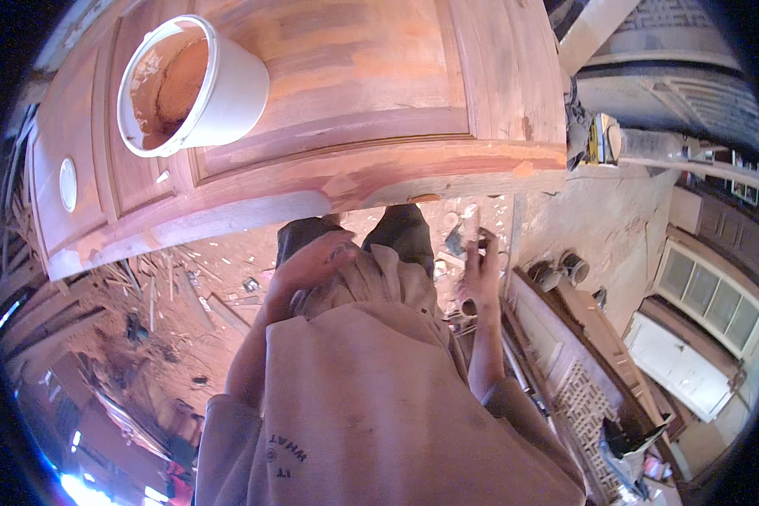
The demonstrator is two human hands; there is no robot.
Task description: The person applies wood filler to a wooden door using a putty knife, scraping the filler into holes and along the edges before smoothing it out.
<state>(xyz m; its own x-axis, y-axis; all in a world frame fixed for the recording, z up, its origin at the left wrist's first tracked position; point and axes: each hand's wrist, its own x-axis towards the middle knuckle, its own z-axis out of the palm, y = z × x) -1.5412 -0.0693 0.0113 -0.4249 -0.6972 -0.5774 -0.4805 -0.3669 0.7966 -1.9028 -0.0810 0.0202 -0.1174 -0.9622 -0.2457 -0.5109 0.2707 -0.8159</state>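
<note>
evidently the left hand (319,258) lies by the shirt (367,379), well apart from the right hand (481,274), grips unclear.

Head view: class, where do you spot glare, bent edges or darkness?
In the head view, glare washes out the lower left; in the head view, the wooden panel shows a curved near edge; in the head view, black corners frame the round image.

Wide head-worn fisheye view, facing steeply down, wearer's shirt (371,388) close below, wooden panel (354,93) near ahead
</note>
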